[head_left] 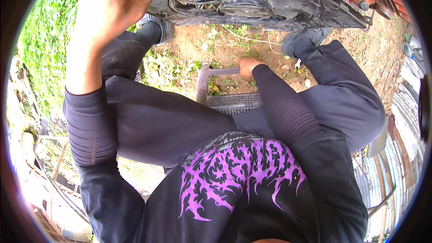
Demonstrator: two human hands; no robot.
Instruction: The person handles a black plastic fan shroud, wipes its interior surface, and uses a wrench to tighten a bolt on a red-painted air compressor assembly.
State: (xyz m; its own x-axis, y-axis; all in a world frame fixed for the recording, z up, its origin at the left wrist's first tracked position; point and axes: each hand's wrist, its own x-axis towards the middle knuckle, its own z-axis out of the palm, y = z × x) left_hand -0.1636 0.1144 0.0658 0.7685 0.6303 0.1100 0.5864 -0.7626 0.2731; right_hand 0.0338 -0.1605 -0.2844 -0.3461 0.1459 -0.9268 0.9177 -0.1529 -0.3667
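Soil (189,40) beside cut-off black panel (288,6)

Soil (191,36) between the shoes (167,29) leaves passage; the black panel (288,6) blocks beyond.

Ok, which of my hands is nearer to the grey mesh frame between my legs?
Right. Your right hand is at the mesh frame, apparently holding its far bar; your left hand is farther away, forward and left, at the dark panel.

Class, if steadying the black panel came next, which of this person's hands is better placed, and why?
Probably the left hand: it is at the edge of the black panel. The right hand is away from it, at the grey frame.
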